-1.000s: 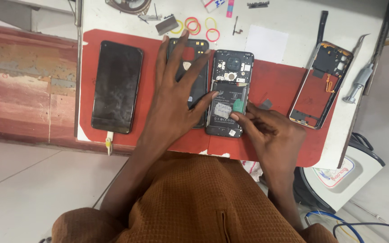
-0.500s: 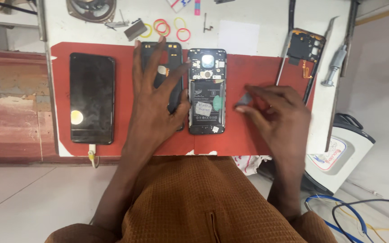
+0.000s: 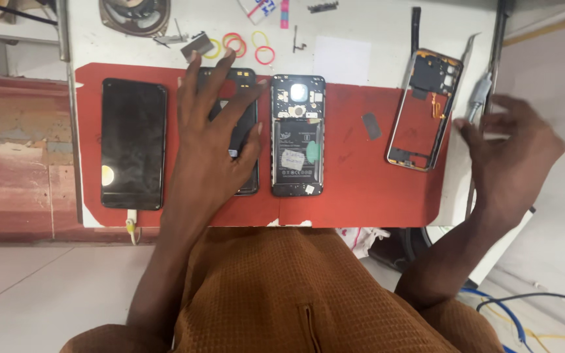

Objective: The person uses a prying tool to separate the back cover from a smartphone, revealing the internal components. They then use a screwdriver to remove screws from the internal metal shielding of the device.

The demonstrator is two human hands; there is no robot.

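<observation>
Opened phone lies back-up on the red mat, just right of a black cover. Left hand rests flat on that cover, fingers spread, gripping nothing. Right hand, open and empty, reaches near tweezers beside a phone frame.

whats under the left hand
The left hand lies flat on a black phone back cover on the red mat. Only the cover's top and right edge show; the rest is hidden by the palm.
</observation>
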